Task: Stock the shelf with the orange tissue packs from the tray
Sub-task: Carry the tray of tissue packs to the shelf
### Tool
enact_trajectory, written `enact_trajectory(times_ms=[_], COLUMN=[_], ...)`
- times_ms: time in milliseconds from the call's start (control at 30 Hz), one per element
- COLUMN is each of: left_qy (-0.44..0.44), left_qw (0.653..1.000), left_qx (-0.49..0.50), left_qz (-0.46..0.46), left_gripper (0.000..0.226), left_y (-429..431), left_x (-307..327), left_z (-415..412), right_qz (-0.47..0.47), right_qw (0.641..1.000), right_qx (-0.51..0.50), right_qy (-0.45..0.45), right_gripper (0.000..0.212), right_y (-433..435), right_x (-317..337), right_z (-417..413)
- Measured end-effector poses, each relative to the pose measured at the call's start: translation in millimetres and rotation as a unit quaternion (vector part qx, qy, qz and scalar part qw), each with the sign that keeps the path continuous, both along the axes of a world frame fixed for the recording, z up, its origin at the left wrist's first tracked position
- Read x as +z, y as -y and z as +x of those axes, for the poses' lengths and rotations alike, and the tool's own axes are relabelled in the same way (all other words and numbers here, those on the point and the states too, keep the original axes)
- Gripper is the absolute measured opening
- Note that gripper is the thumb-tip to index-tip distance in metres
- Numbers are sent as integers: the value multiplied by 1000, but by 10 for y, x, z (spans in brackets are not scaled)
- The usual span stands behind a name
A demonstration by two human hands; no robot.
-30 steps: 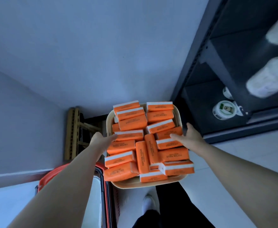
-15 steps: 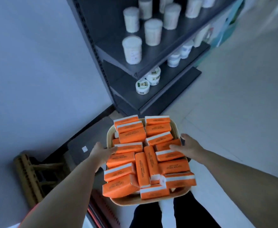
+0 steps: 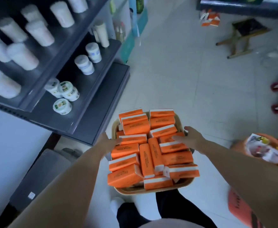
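Observation:
A beige tray [image 3: 129,191] heaped with several orange tissue packs [image 3: 151,148] hangs in front of me above the floor. My left hand [image 3: 107,142] grips the tray's left rim, thumb lying over a pack. My right hand [image 3: 191,139] grips the right rim, thumb across the packs. The dark grey shelf [image 3: 92,89] stands to the left, its boards holding white canisters and small round tubs.
White canisters [image 3: 23,56] and tubs [image 3: 62,106] fill the shelf's boards. A folding stool [image 3: 243,35] and loose orange packs [image 3: 210,19] lie far right on the tiled floor. An orange basket [image 3: 266,150] sits at my right. A dark box [image 3: 41,171] lies lower left.
The view has swung right from the wall to the aisle and the shelf's front. Both hands keep hold of the tray, which moves along with me.

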State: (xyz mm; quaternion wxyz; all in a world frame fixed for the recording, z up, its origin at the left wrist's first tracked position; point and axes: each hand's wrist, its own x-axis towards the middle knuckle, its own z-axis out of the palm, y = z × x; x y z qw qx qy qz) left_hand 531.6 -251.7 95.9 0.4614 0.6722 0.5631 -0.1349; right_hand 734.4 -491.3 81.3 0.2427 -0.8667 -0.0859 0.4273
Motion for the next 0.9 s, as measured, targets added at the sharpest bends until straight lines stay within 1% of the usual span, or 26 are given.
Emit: enact_trajectory(times_ms=[33,133,267,400,533,700,800,900], left_qy=[6,32,57,82,82,94,93,93], left_qw=[1000,999,997,993,990,985,983,979], left_qx=[-5,-19,-49,-81,-109,-138,-156,-175], left_qz=[0,2,11,27,47,36,30,35], left_gripper=[94,97,101,99,96,96,95,94], left_y=[72,232,328,332,205,-77,-246,-385], left_x=[32,117,242,349,339,254,295,407], left_z=[237,942,1833,2712,3602,4811,5568,6315], right_qz=[2,2,18,33,53,57,54,62], right_qw=[1000,999,997,993,987,981,978,974], right_qx=[-6,-27,-63,-99,-137,-174,-190,-207], right_qy=[7,25,43,55,60,70,64,73], right_gripper=[73,76,69,67,68,67,64,64], right_y=[90,320,525,595,565,369,243,155], right_x=[30,139,291,401,420,410,481,589], right_z=[187,762,1474,2147,2852,3875,4510,5152])
